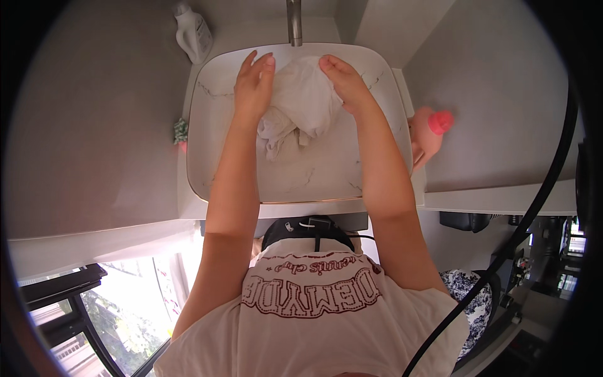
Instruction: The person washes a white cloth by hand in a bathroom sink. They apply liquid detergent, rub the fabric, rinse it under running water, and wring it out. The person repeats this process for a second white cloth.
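Note:
A crumpled white cloth (306, 94) hangs and lies in the white marble-patterned sink (226, 169), its lower part bunched into folds. On its right side my right hand (345, 81) pinches the upper edge between thumb and fingers. My left hand (254, 91) is raised at the cloth's left side, thumb and fingers apart, with nothing visible between them. Whether its thumb touches the cloth I cannot tell. The metal faucet (294, 25) stands just beyond the cloth, at the back of the sink.
A white bottle (193, 34) stands behind the sink's left corner. Against the right rim is a pink bottle (428, 135) with a red cap. A small green plant (181, 131) sits by the left rim. A black cable (527, 217) runs down the right side.

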{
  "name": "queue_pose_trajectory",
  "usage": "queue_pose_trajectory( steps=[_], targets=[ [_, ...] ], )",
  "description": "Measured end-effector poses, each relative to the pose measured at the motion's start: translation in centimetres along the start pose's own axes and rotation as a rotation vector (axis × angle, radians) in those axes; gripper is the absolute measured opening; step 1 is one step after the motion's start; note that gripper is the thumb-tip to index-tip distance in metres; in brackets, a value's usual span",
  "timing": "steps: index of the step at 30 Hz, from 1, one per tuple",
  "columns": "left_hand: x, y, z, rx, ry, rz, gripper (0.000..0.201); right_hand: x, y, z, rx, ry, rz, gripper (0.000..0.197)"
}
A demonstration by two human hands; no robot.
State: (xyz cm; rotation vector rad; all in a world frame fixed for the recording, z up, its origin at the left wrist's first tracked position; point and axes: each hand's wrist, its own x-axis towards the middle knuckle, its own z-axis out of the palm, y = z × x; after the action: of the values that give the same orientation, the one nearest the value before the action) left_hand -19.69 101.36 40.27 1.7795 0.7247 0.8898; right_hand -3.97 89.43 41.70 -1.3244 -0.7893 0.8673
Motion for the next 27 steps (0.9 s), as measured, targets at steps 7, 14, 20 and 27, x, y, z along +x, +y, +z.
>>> queue_pose_trajectory(
  steps=[7,14,20,27],
  targets=[
    [-1.0,1.2,1.6,0.251,-0.220,-0.067,0.048,-0.5,-0.1,1.0,-0.061,-0.036,-0.032,0.026],
    [-1.9,1.0,4.1,-0.839,0.014,-0.445,0.037,-1.8,0.2,4.6,-0.701,0.143,-0.362,0.038],
    [-1.6,-1.4,4.7,-1.190,-0.282,-0.562,0.033,-1.2,1.7,6.0,-0.795,0.219,-0.570,0.037],
    [-2.7,-1.0,4.3,-1.106,-0.036,-0.626,0.036,-2.7,1.3,7.9,-0.921,0.161,-0.668,0.037]
  ],
)
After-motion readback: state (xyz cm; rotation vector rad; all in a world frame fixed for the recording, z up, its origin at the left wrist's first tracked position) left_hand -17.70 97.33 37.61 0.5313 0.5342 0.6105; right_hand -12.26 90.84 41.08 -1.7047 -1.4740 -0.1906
